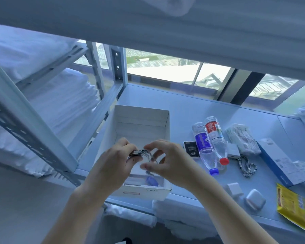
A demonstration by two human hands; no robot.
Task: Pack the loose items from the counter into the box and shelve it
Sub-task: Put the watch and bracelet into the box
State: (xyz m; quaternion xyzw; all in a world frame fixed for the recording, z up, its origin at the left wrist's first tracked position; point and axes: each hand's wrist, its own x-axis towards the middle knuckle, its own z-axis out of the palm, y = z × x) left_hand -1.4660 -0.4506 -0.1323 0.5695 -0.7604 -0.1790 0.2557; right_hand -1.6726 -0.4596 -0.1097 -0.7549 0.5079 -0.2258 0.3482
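Both hands held a metal watch (pixel 142 153) over the open white box (pixel 167 131) on the counter (pixel 183 106): left hand (pixel 113 164) gripped the band, right hand (pixel 167 161) pinched its other end with fingertips. Risk: the pinch looked light, so the watch could slip and knock the box wall. Inside the box, a purple item (pixel 152 181) and something white, unclear. Two bottles (pixel 209 143), a chain (pixel 246 165), a yellow packet (pixel 291 206) lay unpacked nearby.
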